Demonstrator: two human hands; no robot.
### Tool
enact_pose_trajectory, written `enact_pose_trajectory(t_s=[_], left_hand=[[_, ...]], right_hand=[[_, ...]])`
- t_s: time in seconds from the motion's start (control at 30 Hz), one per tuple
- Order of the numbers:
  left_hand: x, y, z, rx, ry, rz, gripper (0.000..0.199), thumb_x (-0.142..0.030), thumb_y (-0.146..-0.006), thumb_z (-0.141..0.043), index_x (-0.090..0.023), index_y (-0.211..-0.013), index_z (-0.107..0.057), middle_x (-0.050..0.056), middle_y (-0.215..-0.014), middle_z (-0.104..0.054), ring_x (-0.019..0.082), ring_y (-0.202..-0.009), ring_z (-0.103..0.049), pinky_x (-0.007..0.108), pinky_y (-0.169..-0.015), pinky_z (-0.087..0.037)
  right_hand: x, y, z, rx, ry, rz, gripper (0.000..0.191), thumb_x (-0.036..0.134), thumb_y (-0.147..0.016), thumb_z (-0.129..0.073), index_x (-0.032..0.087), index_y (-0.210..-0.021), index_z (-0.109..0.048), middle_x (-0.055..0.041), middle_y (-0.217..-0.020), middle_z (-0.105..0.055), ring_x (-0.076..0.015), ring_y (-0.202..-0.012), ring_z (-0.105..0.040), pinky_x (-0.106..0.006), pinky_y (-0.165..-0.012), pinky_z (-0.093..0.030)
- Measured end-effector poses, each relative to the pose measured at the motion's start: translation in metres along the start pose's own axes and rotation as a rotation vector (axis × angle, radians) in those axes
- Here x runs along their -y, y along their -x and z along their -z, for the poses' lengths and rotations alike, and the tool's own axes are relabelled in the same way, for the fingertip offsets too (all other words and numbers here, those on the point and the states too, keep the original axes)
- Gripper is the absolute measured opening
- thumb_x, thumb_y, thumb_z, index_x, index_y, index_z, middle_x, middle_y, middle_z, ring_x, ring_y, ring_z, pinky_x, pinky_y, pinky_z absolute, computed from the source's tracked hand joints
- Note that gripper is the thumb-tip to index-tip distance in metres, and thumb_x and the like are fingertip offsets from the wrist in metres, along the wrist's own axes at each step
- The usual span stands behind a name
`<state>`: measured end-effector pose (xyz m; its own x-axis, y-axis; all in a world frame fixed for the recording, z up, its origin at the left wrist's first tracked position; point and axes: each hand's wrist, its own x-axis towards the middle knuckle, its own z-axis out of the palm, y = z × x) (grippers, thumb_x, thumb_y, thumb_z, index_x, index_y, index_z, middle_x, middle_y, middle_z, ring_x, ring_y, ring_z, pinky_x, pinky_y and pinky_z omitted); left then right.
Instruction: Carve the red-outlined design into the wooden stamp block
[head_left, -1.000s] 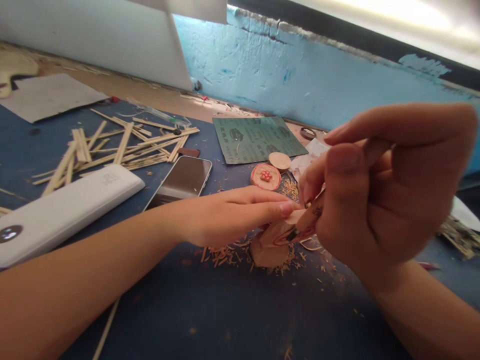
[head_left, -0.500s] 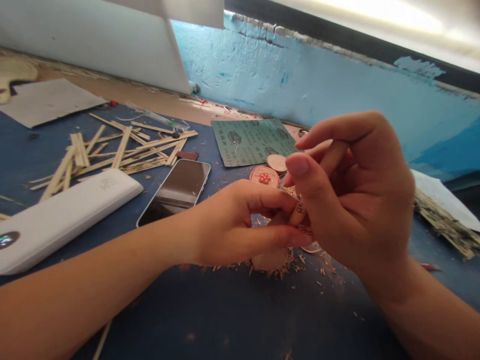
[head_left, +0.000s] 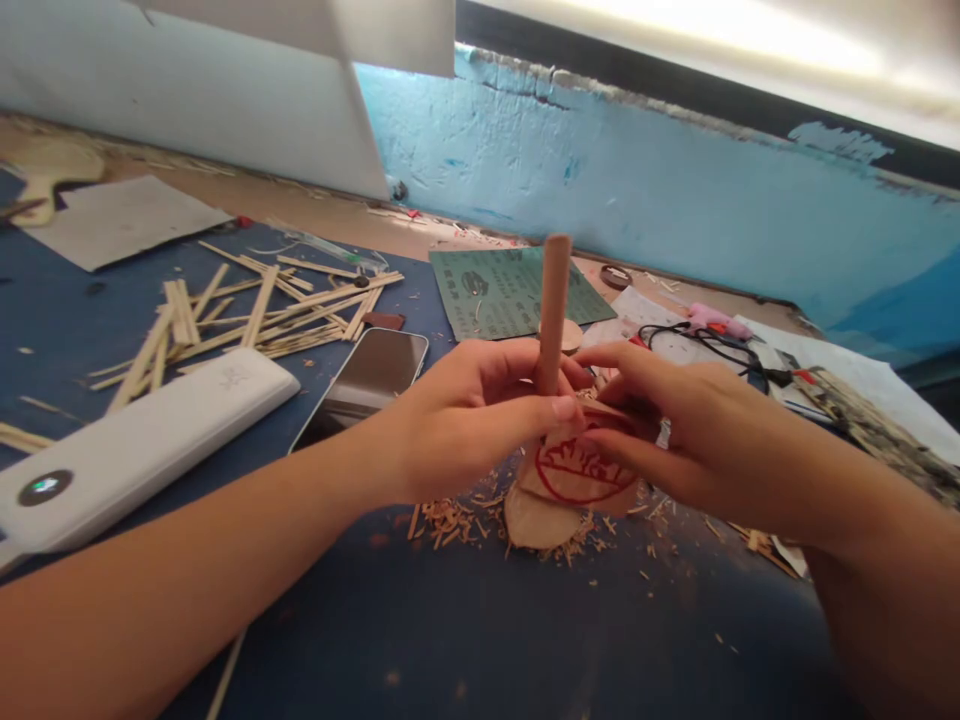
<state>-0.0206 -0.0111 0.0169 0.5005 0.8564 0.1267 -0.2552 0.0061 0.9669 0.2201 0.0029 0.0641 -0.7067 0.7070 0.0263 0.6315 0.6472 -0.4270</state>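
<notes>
My left hand (head_left: 491, 410) is closed, with a round wooden rod (head_left: 553, 315) standing nearly upright between its thumb and fingers. The rod's lower end is hidden, so I cannot tell whether it carries a blade. Just right of it, my right hand (head_left: 660, 415) grips the edge of a thin wooden piece (head_left: 589, 475) that bears a red drawn outline. My left fingertips also meet this piece's upper edge. Underneath lies a pale rounded wood piece (head_left: 541, 520) among curled shavings (head_left: 446, 525).
A phone (head_left: 375, 370) and a white power bank (head_left: 150, 450) lie to the left, before a pile of thin sticks (head_left: 255, 320). Green sandpaper (head_left: 487, 295) is behind my hands. At right are a black cable (head_left: 697, 345), a pink tool (head_left: 716, 320) and rough bark (head_left: 885, 430).
The rod, earlier low between both hands, now stands upright in my left hand. My right hand has lowered and turned onto the red-marked wooden piece, which has come into clearer view.
</notes>
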Motion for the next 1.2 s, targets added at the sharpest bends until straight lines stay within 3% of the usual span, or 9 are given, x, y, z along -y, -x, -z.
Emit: enact_pose_trajectory(t_s=[0.17,0.27,0.37,0.5,0.63,0.7,0.83,1.0,1.2], left_hand=[[-0.005,0.000,0.000,-0.149,0.039,-0.125,0.014,-0.011,-0.090,-0.072,-0.018,-0.096,-0.082,0.003,-0.087,-0.076,0.016,-0.089,-0.073,0.028,-0.087,-0.060],[-0.010,0.000,-0.001,-0.147,0.167,-0.138,0.011,-0.013,-0.089,-0.073,-0.020,-0.095,-0.080,-0.001,-0.072,-0.065,0.013,-0.070,-0.063,0.025,-0.069,-0.052],[-0.016,0.001,-0.003,-0.100,0.219,-0.067,0.006,-0.022,-0.092,-0.074,-0.019,-0.095,-0.078,-0.001,-0.067,-0.056,0.012,-0.064,-0.054,0.026,-0.061,-0.045],[-0.025,0.002,-0.009,-0.021,0.216,0.001,0.053,-0.056,-0.101,-0.063,-0.019,-0.063,-0.066,-0.002,-0.057,-0.034,0.013,-0.056,-0.041,0.031,-0.058,-0.040],[-0.032,0.004,-0.013,0.013,0.143,-0.010,0.075,-0.071,-0.101,-0.052,-0.020,-0.047,-0.044,0.002,-0.054,-0.045,0.013,-0.054,-0.040,0.034,-0.058,-0.042],[-0.034,0.006,-0.015,0.014,0.079,0.020,0.073,-0.066,-0.104,-0.050,-0.020,-0.048,-0.041,0.002,-0.052,-0.045,0.013,-0.054,-0.040,0.033,-0.058,-0.042],[-0.030,0.010,-0.021,-0.018,0.057,0.032,0.057,-0.039,-0.107,-0.041,-0.020,-0.054,-0.041,0.001,-0.056,-0.040,0.014,-0.060,-0.041,0.029,-0.061,-0.042],[-0.022,0.016,-0.028,0.007,0.109,0.068,0.046,-0.034,-0.102,-0.055,-0.020,-0.060,-0.043,-0.002,-0.062,-0.039,0.011,-0.062,-0.039,0.025,-0.059,-0.040],[-0.019,0.022,-0.030,-0.063,0.100,0.055,0.041,-0.028,-0.103,-0.054,-0.020,-0.063,-0.048,-0.001,-0.062,-0.042,0.012,-0.062,-0.042,0.024,-0.060,-0.043]], right_hand=[[-0.001,0.004,-0.014,-0.082,-0.055,0.049,0.034,0.018,-0.095,-0.068,0.026,-0.127,-0.067,0.0000,-0.098,-0.075,-0.0167,-0.080,-0.068,-0.030,-0.070,-0.050],[-0.007,0.006,-0.027,-0.152,-0.135,0.020,0.047,0.017,-0.094,-0.066,0.026,-0.141,-0.064,-0.0038,-0.114,-0.077,-0.0193,-0.091,-0.072,-0.032,-0.076,-0.054],[-0.013,0.004,-0.038,-0.182,-0.231,-0.014,0.052,0.017,-0.095,-0.065,0.026,-0.145,-0.063,-0.0067,-0.126,-0.075,-0.0226,-0.104,-0.074,-0.037,-0.086,-0.058],[-0.015,0.001,-0.045,-0.226,-0.272,-0.037,0.044,0.020,-0.096,-0.065,0.026,-0.139,-0.066,-0.0073,-0.127,-0.075,-0.0261,-0.112,-0.073,-0.043,-0.096,-0.058],[-0.008,0.004,-0.047,-0.295,-0.218,0.000,0.042,0.021,-0.095,-0.067,0.026,-0.137,-0.068,-0.0077,-0.127,-0.075,-0.0267,-0.113,-0.072,-0.045,-0.099,-0.058],[-0.003,0.006,-0.047,-0.312,-0.186,0.034,0.043,0.020,-0.095,-0.067,0.025,-0.138,-0.068,-0.0082,-0.128,-0.074,-0.0264,-0.115,-0.072,-0.044,-0.100,-0.058],[0.005,0.010,-0.047,-0.319,-0.187,0.080,0.047,0.018,-0.098,-0.064,0.025,-0.144,-0.066,-0.0092,-0.140,-0.072,-0.0272,-0.126,-0.071,-0.046,-0.108,-0.059],[0.010,0.012,-0.041,-0.296,-0.120,0.067,0.045,0.017,-0.100,-0.061,0.021,-0.145,-0.067,-0.0112,-0.138,-0.075,-0.0299,-0.129,-0.072,-0.050,-0.115,-0.058],[0.010,0.020,-0.036,-0.264,-0.173,0.011,0.048,0.019,-0.100,-0.062,0.024,-0.147,-0.066,-0.0081,-0.141,-0.075,-0.0280,-0.118,-0.077,-0.047,-0.110,-0.062]])
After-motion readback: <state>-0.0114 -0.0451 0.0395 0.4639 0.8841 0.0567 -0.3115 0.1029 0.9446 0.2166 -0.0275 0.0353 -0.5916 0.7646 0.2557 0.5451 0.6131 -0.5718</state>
